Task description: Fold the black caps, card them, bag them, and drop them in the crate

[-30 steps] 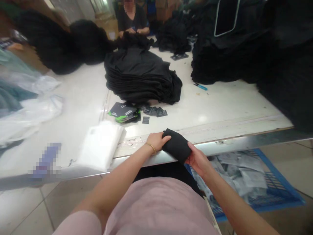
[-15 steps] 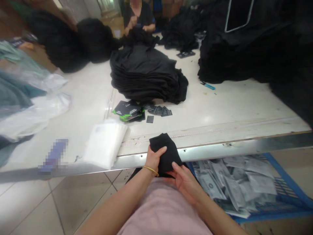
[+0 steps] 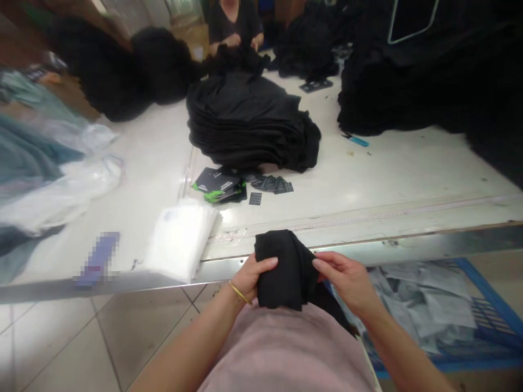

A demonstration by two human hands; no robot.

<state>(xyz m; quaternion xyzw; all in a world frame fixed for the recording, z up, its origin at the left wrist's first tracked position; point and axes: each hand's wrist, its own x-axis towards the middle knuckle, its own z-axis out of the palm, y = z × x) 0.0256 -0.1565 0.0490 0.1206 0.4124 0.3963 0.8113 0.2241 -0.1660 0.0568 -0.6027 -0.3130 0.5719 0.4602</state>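
A folded black garment (image 3: 280, 275) is held at the table's front edge, just above my lap. My left hand (image 3: 255, 275) grips its left side, thumb on top and the fingers hidden beneath. With thumb and fingertips, my right hand (image 3: 345, 275) pinches the cloth at the right side and draws a flap outward. Beyond them on the table lie a stack of black cards with green edges (image 3: 218, 182) and several small dark labels (image 3: 272, 184). To the left rests a pile of white plastic bags (image 3: 180, 237).
A tall stack of black garments (image 3: 249, 122) stands mid-table, with a larger black heap (image 3: 408, 87) at right. A blue snipper (image 3: 357, 140) lies near it. Below the table edge at right is a blue crate (image 3: 490, 310) of packed bags. A co-worker (image 3: 235, 27) handles black cloth opposite.
My right hand has moved right and up, pulling out the garment's right side. The left hand keeps its hold. The view has shifted slightly.
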